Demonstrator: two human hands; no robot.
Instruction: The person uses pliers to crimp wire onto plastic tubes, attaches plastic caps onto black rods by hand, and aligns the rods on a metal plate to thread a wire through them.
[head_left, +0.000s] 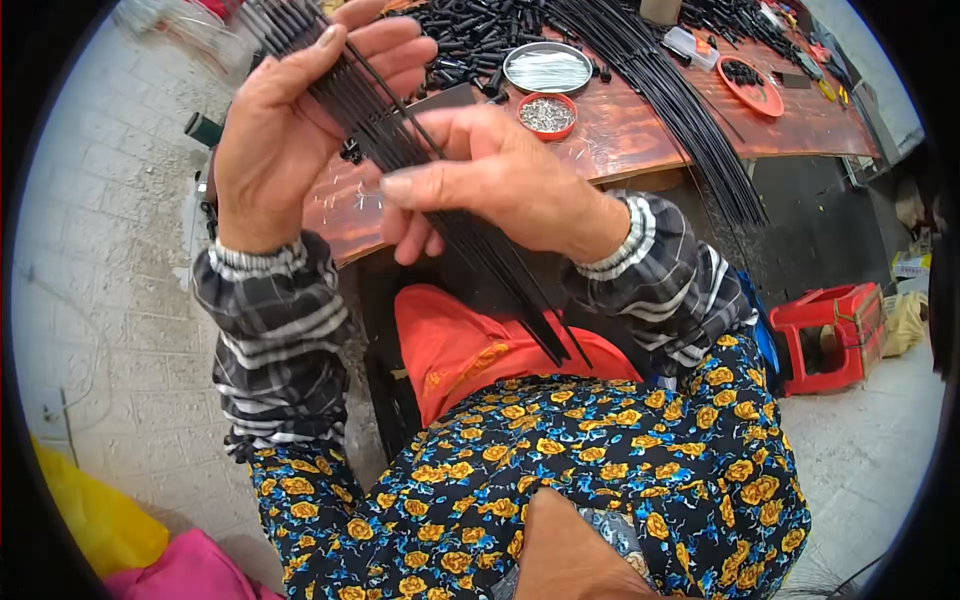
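A bundle of long thin black rods (490, 262) runs slantwise across both palms, its lower ends hanging above my lap. My left hand (275, 125) holds the upper part, thumb pressed over the rods and fingers stretched out behind them. Lower down, my right hand (505, 190) grips the bundle between thumb and fingers. One rod stands slightly apart from the others near my right fingers. What the rods' upper ends look like is blurred at the frame's top edge.
On the wooden table (630, 130) lie a heap of black cylindrical parts (455, 40), a second rod bundle (690, 130), a round tin of pale thin pieces (547, 70), a red dish of small metal parts (547, 117) and a red tray (750, 88). A red stool (825, 340) stands right.
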